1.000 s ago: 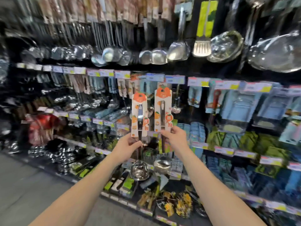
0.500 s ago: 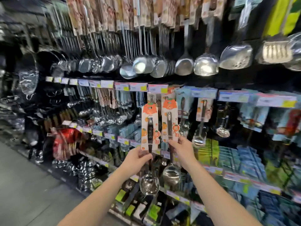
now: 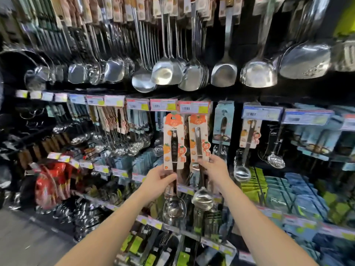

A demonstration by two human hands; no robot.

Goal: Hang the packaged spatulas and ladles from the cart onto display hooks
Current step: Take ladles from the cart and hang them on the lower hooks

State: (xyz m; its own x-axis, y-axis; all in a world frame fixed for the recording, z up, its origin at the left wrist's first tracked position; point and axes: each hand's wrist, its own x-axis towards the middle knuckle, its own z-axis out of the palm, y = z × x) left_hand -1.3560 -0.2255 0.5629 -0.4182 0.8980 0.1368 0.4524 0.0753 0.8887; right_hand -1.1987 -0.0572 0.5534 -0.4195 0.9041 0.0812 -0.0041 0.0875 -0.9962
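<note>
I hold up two packaged utensils side by side in front of the display wall. My left hand (image 3: 158, 178) grips the left packaged utensil (image 3: 173, 140) by the bottom of its orange-and-white card; its steel head (image 3: 174, 207) hangs below my fingers. My right hand (image 3: 214, 168) pinches the lower edge of the right packaged utensil (image 3: 198, 137), whose steel bowl (image 3: 202, 198) dangles under my wrist. Both card tops sit just beneath the price tags (image 3: 193, 107) at the hook ends. The hooks themselves are hidden behind the tags and cards.
Rows of steel ladles and spatulas (image 3: 167, 72) hang overhead. A similar orange-carded ladle (image 3: 249, 134) hangs to the right, blue-carded ones (image 3: 222, 121) between. Lower shelves hold red packs (image 3: 49, 186), green and blue packs (image 3: 299, 192). Grey floor (image 3: 23, 239) lies at the left.
Both hands have lifted the two carded utensils higher and closer to the rack, up to the price tags. My view has tilted up and moved nearer the wall.
</note>
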